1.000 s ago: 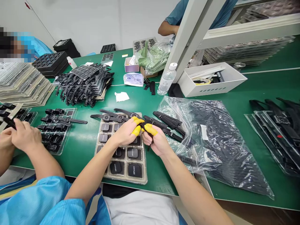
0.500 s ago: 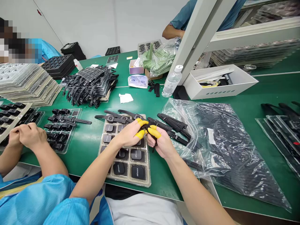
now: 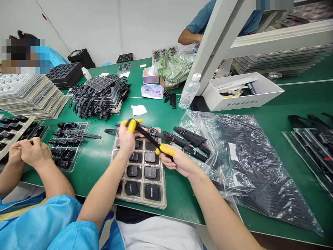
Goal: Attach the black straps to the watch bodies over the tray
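Note:
A long black watch strap (image 3: 147, 133) is stretched between my two hands above a pale tray (image 3: 161, 194). Yellow finger covers are on both hands. My left hand (image 3: 127, 137), closed on the upper left end, is over the tray's far left part. Closed round the lower end, my right hand (image 3: 179, 159) is at the tray's right edge. Whether a watch case is on the strap is hidden by my fingers. Square black watch faces (image 3: 152, 192) sit in the tray's pockets. Behind my hands lie strapped watches (image 3: 152, 131) and loose black straps (image 3: 191, 136).
A large clear bag of black straps (image 3: 260, 166) covers the right side. At left, a co-worker's hands (image 3: 35, 152) are beside a tray of watches (image 3: 66, 147). Farther back are piled straps and trays (image 3: 100, 93), a water bottle (image 3: 189, 91) and a white box (image 3: 241, 97).
My hands have moved apart, the left one up and to the left, the right one slightly down. The strap, bunched between them before, is now drawn out straight.

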Available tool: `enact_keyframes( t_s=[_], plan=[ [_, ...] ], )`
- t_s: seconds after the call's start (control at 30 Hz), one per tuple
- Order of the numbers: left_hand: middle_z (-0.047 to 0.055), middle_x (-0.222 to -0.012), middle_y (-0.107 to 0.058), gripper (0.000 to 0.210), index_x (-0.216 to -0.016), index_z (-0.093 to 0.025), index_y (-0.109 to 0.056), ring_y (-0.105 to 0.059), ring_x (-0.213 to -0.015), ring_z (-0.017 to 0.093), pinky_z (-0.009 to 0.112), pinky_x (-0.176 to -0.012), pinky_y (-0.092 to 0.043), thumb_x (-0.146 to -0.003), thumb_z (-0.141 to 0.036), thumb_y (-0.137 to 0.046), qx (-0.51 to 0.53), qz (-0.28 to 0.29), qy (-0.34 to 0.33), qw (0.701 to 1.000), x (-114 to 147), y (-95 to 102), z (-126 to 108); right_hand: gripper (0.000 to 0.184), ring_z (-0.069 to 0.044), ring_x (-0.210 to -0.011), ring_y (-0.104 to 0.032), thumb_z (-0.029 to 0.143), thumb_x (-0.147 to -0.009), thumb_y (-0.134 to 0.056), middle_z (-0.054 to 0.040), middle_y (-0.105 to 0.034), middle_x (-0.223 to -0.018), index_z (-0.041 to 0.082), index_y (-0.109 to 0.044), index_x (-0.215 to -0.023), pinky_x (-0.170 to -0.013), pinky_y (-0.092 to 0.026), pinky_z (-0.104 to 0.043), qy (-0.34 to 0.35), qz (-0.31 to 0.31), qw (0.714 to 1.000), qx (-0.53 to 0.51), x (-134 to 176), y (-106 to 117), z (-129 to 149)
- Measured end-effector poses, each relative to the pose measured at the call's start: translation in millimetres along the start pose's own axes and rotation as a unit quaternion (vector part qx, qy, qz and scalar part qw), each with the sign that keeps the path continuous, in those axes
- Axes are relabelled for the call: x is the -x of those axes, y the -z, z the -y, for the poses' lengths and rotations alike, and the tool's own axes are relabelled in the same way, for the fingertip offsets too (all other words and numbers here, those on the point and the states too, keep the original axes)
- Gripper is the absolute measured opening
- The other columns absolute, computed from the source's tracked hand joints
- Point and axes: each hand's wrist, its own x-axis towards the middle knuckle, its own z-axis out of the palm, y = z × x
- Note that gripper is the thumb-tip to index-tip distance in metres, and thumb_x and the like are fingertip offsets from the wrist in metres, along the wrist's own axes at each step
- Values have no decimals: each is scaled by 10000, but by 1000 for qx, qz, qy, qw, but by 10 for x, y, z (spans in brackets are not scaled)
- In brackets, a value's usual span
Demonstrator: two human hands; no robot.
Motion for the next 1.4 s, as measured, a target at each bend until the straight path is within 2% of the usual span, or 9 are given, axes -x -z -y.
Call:
enact_keyframes(
  t_s=[0.07, 0.13, 0.27, 0.33, 0.4, 0.5, 1.0, 1.2, 1.4],
  plan=[
    [70, -1035, -794, 508, -1019, -228, -463, -763, -653, 160, 188, -441, -504, -848, -583, -784, 22, -78, -7, 997, -89, 43, -41, 422, -54, -436, -276, 529, -821, -822, 102, -449, -554, 217, -551, -907, -419, -198, -191, 26, -47, 998, 27, -5, 18, 29],
    [95, -1053, -802, 495, -1050, -219, -484, -754, -621, 158, 177, -406, -470, -847, -557, -785, 10, -68, 20, 997, -103, 33, -5, 461, -68, -449, -361, 513, -783, -861, 93, -520, -594, 234, -530, -941, -434, -286, -201, 95, -110, 989, 30, -11, 7, 53],
    [119, -1166, -795, 389, -1226, -192, -626, -764, -693, 175, 228, -470, -549, -920, -418, -706, -129, 150, 55, 979, 81, -79, 224, 419, -71, -446, -373, 548, -839, -805, 82, -550, -630, 237, -550, -959, -435, -307, -216, 175, -127, 976, -4, -9, -73, 53],
    [111, -1247, -776, 354, -1277, -196, -679, -783, -933, 216, 322, -725, -663, -934, -272, -631, -226, 246, -20, 942, 177, -102, 315, 390, -74, -438, -362, 541, -848, -786, 68, -550, -610, 226, -567, -922, -421, -277, -221, 159, -92, 983, -18, -13, -110, 23],
    [102, -1330, -743, 439, -1307, -202, -700, -722, -1195, 244, 423, -1026, -620, -900, -133, -551, -298, 307, -118, 896, 218, -81, 352, 373, -78, -432, -368, 517, -834, -788, 50, -567, -587, 215, -572, -878, -411, -260, -223, 130, -63, 989, -18, -26, -130, -14],
    [109, -1393, -699, 562, -1355, -204, -683, -650, -1321, 242, 463, -1160, -536, -863, -44, -465, -338, 357, -200, 847, 196, -20, 339, 352, -77, -421, -353, 474, -811, -798, 51, -555, -538, 211, -566, -842, -404, -242, -216, 106, -53, 992, -29, -49, -128, -48],
    [123, -1379, -585, 491, -1539, -241, -518, -603, -1286, 249, 449, -1163, -514, -1063, -244, -401, -371, 395, -192, 818, 233, -9, 213, 377, -57, -405, -239, 407, -777, -815, 108, -397, -488, 237, -479, -774, -404, -154, -192, 119, -74, 979, -146, -87, -98, -22],
    [164, -1253, -602, 443, -1412, -154, -609, -612, -1196, 286, 476, -1068, -567, -992, -246, -502, -444, 393, -235, 771, 202, 1, 204, 358, -44, -401, -221, 417, -778, -802, 122, -382, -490, 231, -497, -800, -408, -125, -183, 94, -97, 985, -107, -91, -89, -42],
    [129, -1253, -615, 450, -1419, -183, -574, -642, -1147, 234, 398, -1034, -583, -986, -179, -449, -446, 396, -232, 768, 195, -16, 190, 339, -48, -396, -230, 395, -782, -785, 122, -387, -490, 235, -487, -802, -407, -140, -184, 103, -88, 984, -119, -81, -97, -25]
  ],
)
